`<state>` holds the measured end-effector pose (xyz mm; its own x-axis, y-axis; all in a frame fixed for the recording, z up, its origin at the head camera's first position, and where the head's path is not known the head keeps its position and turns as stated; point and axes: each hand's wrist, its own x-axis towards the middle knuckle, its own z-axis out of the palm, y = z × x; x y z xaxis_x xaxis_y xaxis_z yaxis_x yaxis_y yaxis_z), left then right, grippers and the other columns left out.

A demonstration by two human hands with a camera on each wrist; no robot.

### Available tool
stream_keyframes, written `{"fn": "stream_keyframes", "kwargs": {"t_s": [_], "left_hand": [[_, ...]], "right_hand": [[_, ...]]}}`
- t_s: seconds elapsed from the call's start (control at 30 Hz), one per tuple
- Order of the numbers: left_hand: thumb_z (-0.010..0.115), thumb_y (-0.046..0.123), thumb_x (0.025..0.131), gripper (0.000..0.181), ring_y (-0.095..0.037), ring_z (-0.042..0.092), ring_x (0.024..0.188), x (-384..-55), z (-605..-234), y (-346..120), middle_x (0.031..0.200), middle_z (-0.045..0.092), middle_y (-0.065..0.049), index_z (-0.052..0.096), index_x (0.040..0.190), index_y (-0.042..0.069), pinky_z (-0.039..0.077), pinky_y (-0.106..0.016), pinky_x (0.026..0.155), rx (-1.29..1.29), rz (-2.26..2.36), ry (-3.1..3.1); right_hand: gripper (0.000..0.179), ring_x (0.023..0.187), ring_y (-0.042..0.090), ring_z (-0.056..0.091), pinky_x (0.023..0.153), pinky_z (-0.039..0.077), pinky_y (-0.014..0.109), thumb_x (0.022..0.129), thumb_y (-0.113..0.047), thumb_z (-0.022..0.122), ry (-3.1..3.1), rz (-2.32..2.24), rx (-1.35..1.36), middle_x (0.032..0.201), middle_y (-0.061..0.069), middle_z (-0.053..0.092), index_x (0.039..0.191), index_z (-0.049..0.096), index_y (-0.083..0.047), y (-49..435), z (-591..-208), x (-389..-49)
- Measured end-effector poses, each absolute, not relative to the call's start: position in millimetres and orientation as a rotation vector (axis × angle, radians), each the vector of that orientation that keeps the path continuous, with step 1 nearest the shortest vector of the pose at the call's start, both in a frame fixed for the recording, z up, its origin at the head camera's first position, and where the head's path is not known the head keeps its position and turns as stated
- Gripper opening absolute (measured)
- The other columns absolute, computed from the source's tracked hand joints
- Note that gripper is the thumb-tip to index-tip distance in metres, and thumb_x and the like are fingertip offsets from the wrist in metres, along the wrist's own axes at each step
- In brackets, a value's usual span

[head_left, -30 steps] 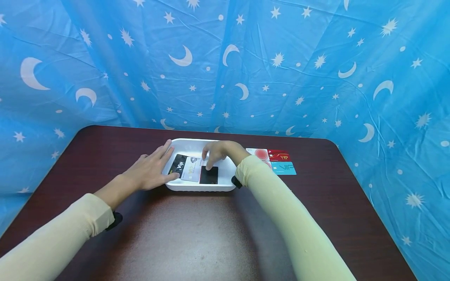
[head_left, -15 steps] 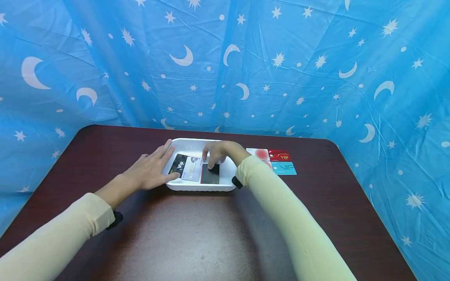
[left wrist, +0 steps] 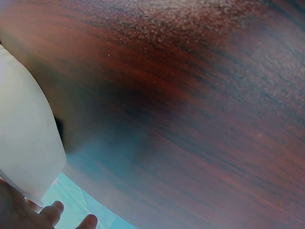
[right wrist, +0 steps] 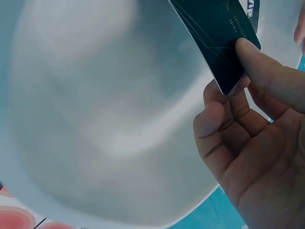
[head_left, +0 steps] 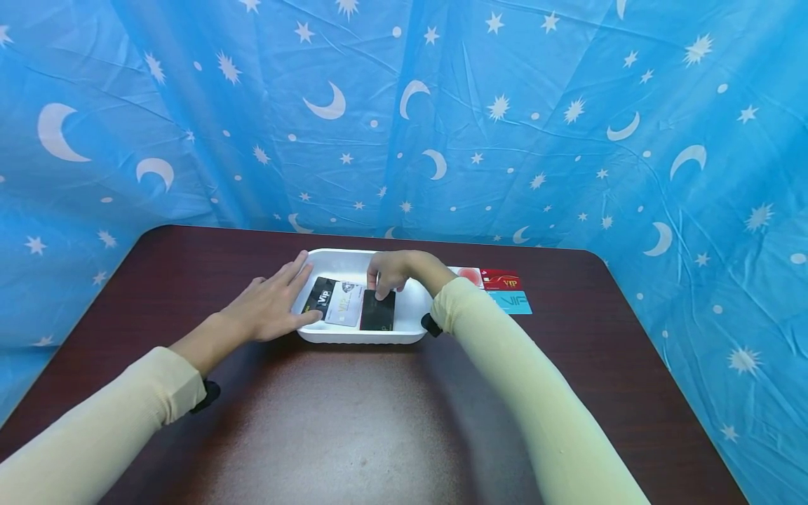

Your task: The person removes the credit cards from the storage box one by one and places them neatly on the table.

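In the head view a white plastic tray [head_left: 413,330] holds a black VIP card [head_left: 322,296], a silver-white VIP card [head_left: 344,304] and another black card [head_left: 377,315]. My right hand [head_left: 394,272] pinches that rightmost black card by its far edge. The right wrist view shows the thumb on top of the card [right wrist: 214,43], with fingers beneath it. My left hand [head_left: 268,305] rests with extended fingers on the tray's left side. Only some of its fingertips [left wrist: 88,222] show in the left wrist view, beside the tray wall [left wrist: 28,119].
On the dark wooden table [head_left: 353,414], right of the tray, lie a red VIP card [head_left: 502,279], a teal card [head_left: 511,302] and white cards with pink circles [head_left: 469,275], partly behind the right wrist. A blue star-patterned curtain [head_left: 404,140] hangs behind the table.
The right hand has shifted slightly right and away from me. Its fingers, earlier on the black card's face, now pinch the far edge. The left hand stays put.
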<state>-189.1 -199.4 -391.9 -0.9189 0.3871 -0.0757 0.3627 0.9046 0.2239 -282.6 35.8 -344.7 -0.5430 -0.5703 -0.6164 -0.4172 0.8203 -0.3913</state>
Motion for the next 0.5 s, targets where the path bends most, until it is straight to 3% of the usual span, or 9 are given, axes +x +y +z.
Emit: {"fn": "stream_keyframes", "kwargs": {"t_s": [0.23,0.37,0.5], "left_hand": [[0.058,0.053,0.092,0.093,-0.045,0.024,0.145,-188.4,-390.9,-199.2,0.164,0.01,-0.022,0.02,0.156,-0.002,0.031,-0.073,0.102,0.581,0.308,2.953],[0.058,0.053,0.092,0.093,-0.045,0.024,0.146,-188.4,-391.0,-198.9,0.164,0.01,-0.022,0.019,0.156,-0.002,0.031,-0.073,0.102,0.576,0.305,2.952],[0.057,0.054,0.092,0.093,-0.045,0.023,0.146,-188.7,-391.8,-198.4,0.164,0.009,-0.022,0.019,0.157,-0.001,0.03,-0.073,0.102,0.57,0.306,2.95]], "right_hand": [[0.006,0.079,0.014,0.05,0.069,0.048,0.029,0.097,-0.006,0.061,2.202,-0.271,-0.766,0.102,0.003,0.059,0.102,0.064,-0.005,37.7,-339.6,-282.5],[0.006,0.073,0.014,0.05,0.064,0.046,0.027,0.096,-0.003,0.063,2.233,-0.309,-0.795,0.097,0.004,0.06,0.1,0.067,-0.004,38.3,-339.3,-282.5],[0.01,0.076,0.014,0.052,0.067,0.046,0.026,0.093,-0.001,0.064,2.295,-0.33,-0.863,0.099,0.006,0.065,0.101,0.071,-0.002,41.5,-339.0,-283.5]]}}
